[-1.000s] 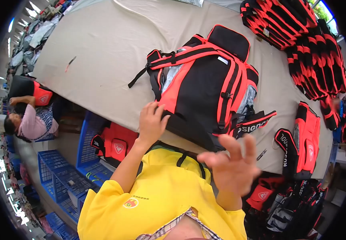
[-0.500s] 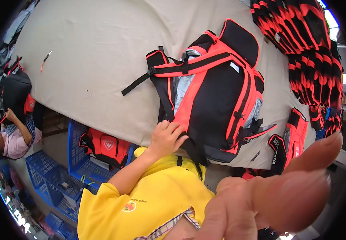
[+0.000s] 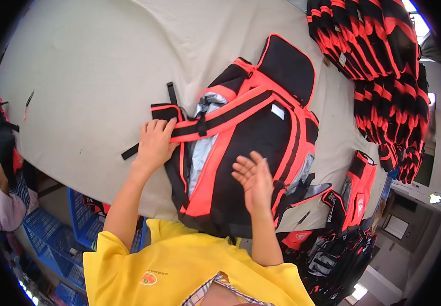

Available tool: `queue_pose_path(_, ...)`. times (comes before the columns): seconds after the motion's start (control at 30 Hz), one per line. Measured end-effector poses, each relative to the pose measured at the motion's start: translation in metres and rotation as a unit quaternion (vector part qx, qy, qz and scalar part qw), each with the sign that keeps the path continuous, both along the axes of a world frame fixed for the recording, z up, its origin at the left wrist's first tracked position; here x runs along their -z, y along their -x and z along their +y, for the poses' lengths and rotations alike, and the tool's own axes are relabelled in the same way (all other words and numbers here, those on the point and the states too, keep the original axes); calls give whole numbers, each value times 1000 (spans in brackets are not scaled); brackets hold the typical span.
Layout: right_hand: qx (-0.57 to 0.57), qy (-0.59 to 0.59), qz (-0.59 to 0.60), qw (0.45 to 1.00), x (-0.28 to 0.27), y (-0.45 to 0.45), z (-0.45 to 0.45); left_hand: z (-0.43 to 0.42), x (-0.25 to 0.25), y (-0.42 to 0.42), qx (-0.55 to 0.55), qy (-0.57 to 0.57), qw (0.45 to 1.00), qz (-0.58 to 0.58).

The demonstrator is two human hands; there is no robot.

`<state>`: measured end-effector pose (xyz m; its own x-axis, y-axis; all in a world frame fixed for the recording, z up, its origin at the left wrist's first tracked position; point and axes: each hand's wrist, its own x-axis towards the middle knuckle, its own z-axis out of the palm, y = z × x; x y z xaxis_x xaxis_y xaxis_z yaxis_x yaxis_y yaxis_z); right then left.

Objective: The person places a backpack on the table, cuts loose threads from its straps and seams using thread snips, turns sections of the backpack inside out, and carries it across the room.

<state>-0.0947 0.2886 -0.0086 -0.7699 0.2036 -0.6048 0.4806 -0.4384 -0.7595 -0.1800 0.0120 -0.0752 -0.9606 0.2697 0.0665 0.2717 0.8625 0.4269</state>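
A black and coral-red backpack (image 3: 246, 148) lies back panel up on the cloth-covered table, with grey lining showing along its side. Its coral-edged shoulder strap (image 3: 230, 120) is stretched across towards the left. My left hand (image 3: 153, 145) is closed on the end of that strap, close to a black buckle and loose webbing. Over the lower part of the back panel is my right hand (image 3: 252, 178), fingers spread and palm partly turned up, with nothing in it. I cannot tell whether it touches the bag.
Stacked black and red bags (image 3: 378, 61) rise along the right edge. A smaller red bag piece (image 3: 355, 194) lies at the right. Blue crates (image 3: 52, 234) stand below left, near another person (image 3: 8, 199) handling a dark bag. A small thin tool (image 3: 28, 102) lies on the table (image 3: 93, 66).
My left hand has gone from the bag's lower edge up to the shoulder strap's end. My right hand has moved from close before the camera to over the back panel. The view has shifted.
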Motion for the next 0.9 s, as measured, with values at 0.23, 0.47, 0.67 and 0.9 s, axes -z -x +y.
queue_pose_path(0.23, -17, 19, -42, 999, 79, -9, 7, 32, -114, 33, -112, -338, 926, -123)
queue_pose_path(0.47, 103, 310, 116, 938, 11, 5, 59, 158, -117, -34, 224, -200, 953, -31)
queue_pose_path(0.67, 111, -67, 6, 992, -24, 8, 75, 196, -97, -60, 273, -142, 950, 60)
queue_pose_path(0.9, 182, 133, 87, 970, 29, 69, 123, 124, -84, -75, 307, -94, 929, -183)
